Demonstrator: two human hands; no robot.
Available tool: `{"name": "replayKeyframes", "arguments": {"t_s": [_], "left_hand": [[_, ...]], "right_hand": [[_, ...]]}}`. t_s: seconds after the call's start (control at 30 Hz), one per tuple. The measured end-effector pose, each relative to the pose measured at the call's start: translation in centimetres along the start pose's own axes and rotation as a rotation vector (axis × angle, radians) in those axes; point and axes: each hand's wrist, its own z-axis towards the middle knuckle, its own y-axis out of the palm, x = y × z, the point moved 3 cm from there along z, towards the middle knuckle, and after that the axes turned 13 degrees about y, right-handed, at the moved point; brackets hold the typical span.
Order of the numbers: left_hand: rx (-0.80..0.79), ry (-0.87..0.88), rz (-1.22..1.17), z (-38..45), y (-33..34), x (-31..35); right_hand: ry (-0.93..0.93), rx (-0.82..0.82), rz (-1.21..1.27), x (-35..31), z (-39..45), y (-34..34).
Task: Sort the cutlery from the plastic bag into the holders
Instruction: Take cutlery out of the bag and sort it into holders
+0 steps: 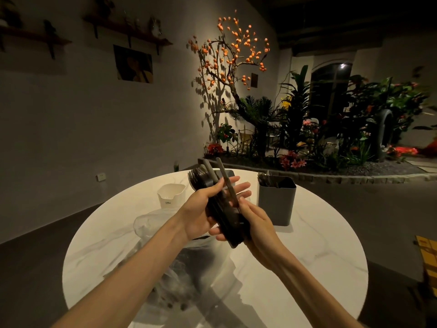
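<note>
Two hands meet above the middle of a round white marble bench [319, 252] in a dim room. I see my left hand [201, 209] wrapped around a bundle of dark cutlery [222, 209], thumb across the front and fingers spread behind it, handles pointing up and away. My right hand [255, 223] pinches the low end of one piece in the bundle. A crumpled clear plastic bag [151, 223] lies on the bench just under my left wrist. At the far left stands a small white holder [171, 194]. At the far right stands a taller dark grey holder [276, 202] with cutlery sticking out of its top. Another dark holder sits behind the bundle, mostly hidden. Beyond the bench, a lit tree with orange fruit [234, 53] rises from a planted bed.
</note>
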Motion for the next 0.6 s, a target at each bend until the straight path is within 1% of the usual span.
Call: {"name": "replayKeyframes", "arguments": {"t_s": [0.1, 0.2, 0.27, 0.4, 0.53, 0.6], "left_hand": [[0.018, -0.015, 0.003, 0.0, -0.1, -0.1], [0.081, 0.001, -0.027, 0.1, -0.4, -0.1], [0.111, 0.033, -0.032, 0.1, -0.6, -0.1], [0.133, 0.058, 0.009, 0.0, -1.0, -0.2], [0.122, 0.062, 0.027, -0.1, -1.2, -0.1], [0.100, 0.054, 0.056, -0.1, -1.2, 0.0]], "right_hand": [[-0.045, 0.101, -0.029, 0.3, 0.3, -0.3], [-0.088, 0.258, -0.144, 0.6, 0.7, -1.0], [-0.097, 0.318, -0.196, 0.6, 0.9, -1.2], [-0.126, 0.302, -0.269, 0.4, 0.9, -0.8], [-0.204, 0.259, -0.339, 0.2, 0.6, -0.4], [-0.202, 0.240, -0.377, 0.1, 0.5, -0.3]]}}
